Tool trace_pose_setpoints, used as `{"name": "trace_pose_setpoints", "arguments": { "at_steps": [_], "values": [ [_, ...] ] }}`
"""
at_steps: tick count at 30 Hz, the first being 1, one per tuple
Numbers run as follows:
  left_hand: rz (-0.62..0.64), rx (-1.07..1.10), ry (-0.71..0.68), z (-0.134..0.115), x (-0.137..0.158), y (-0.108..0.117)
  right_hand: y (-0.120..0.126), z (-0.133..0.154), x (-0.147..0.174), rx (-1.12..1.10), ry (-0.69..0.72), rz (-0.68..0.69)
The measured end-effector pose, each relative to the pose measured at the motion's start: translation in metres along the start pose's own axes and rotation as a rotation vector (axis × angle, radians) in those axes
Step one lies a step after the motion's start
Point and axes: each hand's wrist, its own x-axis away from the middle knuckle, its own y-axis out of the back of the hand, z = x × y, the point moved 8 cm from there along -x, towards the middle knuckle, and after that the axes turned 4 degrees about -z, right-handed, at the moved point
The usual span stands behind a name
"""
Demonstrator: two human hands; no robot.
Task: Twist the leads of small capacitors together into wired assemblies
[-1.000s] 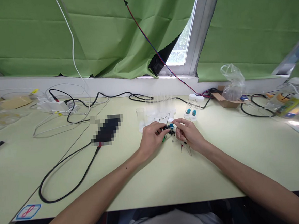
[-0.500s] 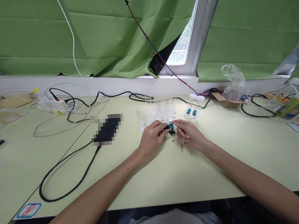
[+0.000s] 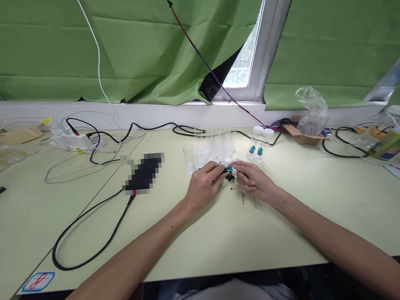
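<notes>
My left hand (image 3: 205, 182) is closed in a pinch on a small black piece (image 3: 225, 170). A tiny blue part (image 3: 229, 169) sits between the two hands' fingertips. My right hand (image 3: 254, 179) is also closed, thumb and forefinger pressed together by the blue part; what they grip is too small to make out. Small black pieces (image 3: 230, 178) lie on the table under the fingertips. A thin bent wire (image 3: 254, 202) lies just below my right hand, and another thin wire (image 3: 233, 160) shows above the fingertips. Something green (image 3: 221, 183) is mostly hidden by my left hand.
Several clear tubes (image 3: 216, 144) and a clear cup (image 3: 189, 161) stand behind my hands. Two white-capped vials (image 3: 260, 152) hold blue parts on wires. A pixelated dark device (image 3: 145, 172) with a black cable (image 3: 56, 256) lies left. A cardboard box (image 3: 302, 136) stands back right.
The thin wire above the fingertips has shifted slightly to the right. Both hands stay in almost the same place, still pinched together around the small parts.
</notes>
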Motion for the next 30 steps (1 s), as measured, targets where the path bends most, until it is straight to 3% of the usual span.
{"name": "trace_pose_setpoints", "arguments": {
  "at_steps": [9, 22, 26, 30],
  "values": [
    [-0.006, -0.010, 0.014, 0.001, 0.001, -0.002, 0.000, 0.004, 0.001, 0.042, 0.032, -0.021],
    [-0.103, 0.048, 0.190, 0.013, -0.002, 0.005, 0.006, 0.012, -0.002, 0.072, 0.161, -0.082],
    [-0.136, 0.044, 0.241, 0.015, -0.004, 0.010, 0.013, 0.023, -0.001, 0.147, 0.284, -0.130],
    [-0.087, 0.039, 0.284, 0.017, -0.003, 0.006, 0.016, 0.039, 0.005, 0.349, 0.465, -0.214]
  ]
}}
